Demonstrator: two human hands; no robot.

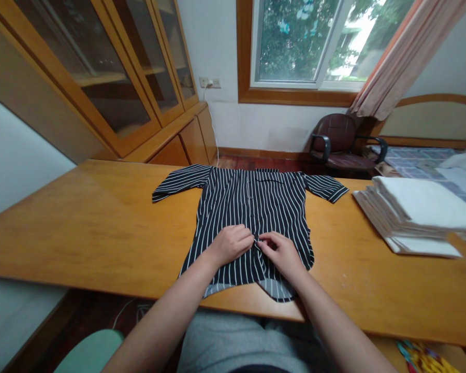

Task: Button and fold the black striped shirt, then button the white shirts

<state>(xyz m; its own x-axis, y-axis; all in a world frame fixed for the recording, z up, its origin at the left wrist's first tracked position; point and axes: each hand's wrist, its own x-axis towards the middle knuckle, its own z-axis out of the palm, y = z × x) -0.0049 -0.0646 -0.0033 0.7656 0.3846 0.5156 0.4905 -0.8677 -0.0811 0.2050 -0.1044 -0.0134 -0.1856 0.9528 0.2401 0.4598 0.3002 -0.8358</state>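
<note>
1. The fingertips of both hands meet at the button line down the middle of a striped shirt (252, 202), low on its front.
2. The left hand (230, 244) is curled, its fingers (248, 239) bunched together and pinching a small fold of the cloth.
3. The right hand (280, 252) faces it, fingers (264, 241) bent and pressed together on the same fold; the two sets of fingertips touch or nearly touch.
4. The shirt lies directly beneath both hands, flat and face up, black with thin white stripes. Its collar points away from the person, its short sleeves are spread to either side, and its hem hangs slightly over the near edge.
5. It rests on a long wooden table (81, 217), about at the centre.
6. Well to the right on the table sits a stack of folded white cloths (419, 212), apart from the shirt.
7. Beyond the table stand a dark armchair (339, 142), a glass-fronted wooden cabinet (112, 77) on the left, and a window (306, 41) with a pale curtain (404, 57).
</note>
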